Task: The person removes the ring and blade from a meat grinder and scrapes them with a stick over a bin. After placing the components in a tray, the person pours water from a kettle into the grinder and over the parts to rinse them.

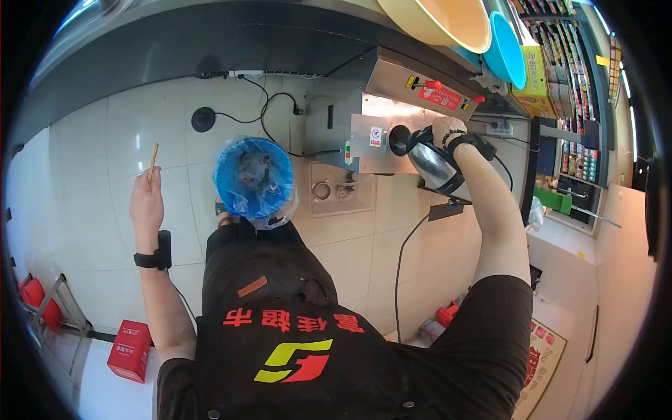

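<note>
My left hand (147,199) is raised at the left, its fingers closed on a thin brown stick (153,161) that points up. At the right, my right hand (448,130) is wrapped round the black handle of a metal kettle (435,166). The kettle is tilted, with its black top end against a round dark opening (400,140) in the front of a steel machine (378,110). Whether anything flows from it cannot be seen. A blue bin with a clear plastic liner (253,178) stands on the floor between my arms, some rubbish inside.
Yellow (455,21) and blue (507,50) basins sit above the machine. Cables and a black round base (203,119) lie on the tiles. A floor drain recess (341,189) is beside the bin. A red box (129,350) is at lower left, shelves (577,91) at right.
</note>
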{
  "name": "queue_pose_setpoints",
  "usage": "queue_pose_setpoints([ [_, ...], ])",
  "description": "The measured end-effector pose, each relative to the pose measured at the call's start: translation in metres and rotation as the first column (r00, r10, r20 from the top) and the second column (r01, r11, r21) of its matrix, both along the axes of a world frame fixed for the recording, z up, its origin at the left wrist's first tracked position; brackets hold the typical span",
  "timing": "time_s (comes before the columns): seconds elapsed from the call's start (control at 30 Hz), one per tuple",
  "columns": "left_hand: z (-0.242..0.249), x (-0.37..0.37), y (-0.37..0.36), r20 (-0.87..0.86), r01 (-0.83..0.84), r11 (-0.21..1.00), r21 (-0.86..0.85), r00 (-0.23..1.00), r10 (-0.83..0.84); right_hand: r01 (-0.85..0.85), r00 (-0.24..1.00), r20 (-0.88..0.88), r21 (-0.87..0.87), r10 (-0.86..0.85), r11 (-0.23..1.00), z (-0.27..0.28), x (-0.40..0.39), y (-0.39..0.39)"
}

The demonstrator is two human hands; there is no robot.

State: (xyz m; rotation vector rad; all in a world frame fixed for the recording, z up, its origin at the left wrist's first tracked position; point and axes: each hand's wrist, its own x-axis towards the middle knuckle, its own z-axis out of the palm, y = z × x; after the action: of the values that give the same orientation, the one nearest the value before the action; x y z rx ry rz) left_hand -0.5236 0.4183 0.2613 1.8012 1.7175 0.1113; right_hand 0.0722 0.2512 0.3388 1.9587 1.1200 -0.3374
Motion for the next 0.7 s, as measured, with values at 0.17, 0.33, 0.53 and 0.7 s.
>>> queue_pose_setpoints([
  [0.17,0.0,0.001,-0.002,-0.024,-0.003,1.0,-0.001,1.0,0.003,-0.008,1.0,-0.022,-0.027,0.008,1.0,-0.007,0.003,-0.001],
  [0.33,0.001,0.001,-0.002,-0.044,-0.013,0.999,-0.04,0.999,0.011,-0.037,0.999,-0.017,-0.071,0.036,0.997,-0.003,-0.007,0.005],
  [0.53,-0.008,-0.004,-0.002,-0.073,-0.006,0.999,-0.038,0.997,0.003,-0.057,0.998,-0.036,-0.15,0.052,0.987,-0.014,-0.001,0.006],
  [0.7,-0.008,-0.001,-0.006,-0.049,-0.014,1.0,-0.015,0.999,0.014,-0.047,0.998,-0.046,-0.101,0.042,0.994,-0.017,0.0,0.011],
])
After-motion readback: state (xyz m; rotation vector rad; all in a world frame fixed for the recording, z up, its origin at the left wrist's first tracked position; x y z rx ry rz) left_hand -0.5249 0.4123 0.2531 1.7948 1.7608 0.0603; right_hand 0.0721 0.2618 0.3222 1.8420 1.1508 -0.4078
